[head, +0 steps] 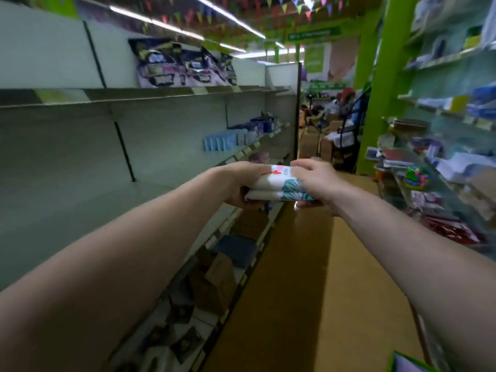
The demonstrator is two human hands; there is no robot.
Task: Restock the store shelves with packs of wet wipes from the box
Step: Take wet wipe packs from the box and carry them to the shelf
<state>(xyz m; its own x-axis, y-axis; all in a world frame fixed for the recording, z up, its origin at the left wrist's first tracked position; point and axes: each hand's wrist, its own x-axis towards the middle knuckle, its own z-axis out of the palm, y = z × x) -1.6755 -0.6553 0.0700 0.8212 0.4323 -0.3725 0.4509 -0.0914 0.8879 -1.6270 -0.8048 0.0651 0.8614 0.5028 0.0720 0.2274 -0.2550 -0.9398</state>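
Centre of frame: two stacked soft white packs of wet wipes with teal leaf print (273, 187), up in the air over the aisle, just right of the shelving, not yet on any shelf. Left hand (237, 183) gripping the stack's left end, fingers curled round it; right hand (315, 183) gripping the right end the same way.

Step in hand, probably: carrying the stack to the long pale grey metal shelf (80, 205) at left of frame. To do it well: keep both packs squeezed together, soft wrap likely to slip; swing left, set down flat on the bare board, push to the back, print facing out.

Room: narrow shop aisle, brown floor (308, 277) lower centre. Purple printed bags (171, 67) upper left, light blue boxes (220, 142) centre left, bright green pillar (375, 89) upper right. Cluttered shelves at far right, too blurred to read. Source box not identifiable.
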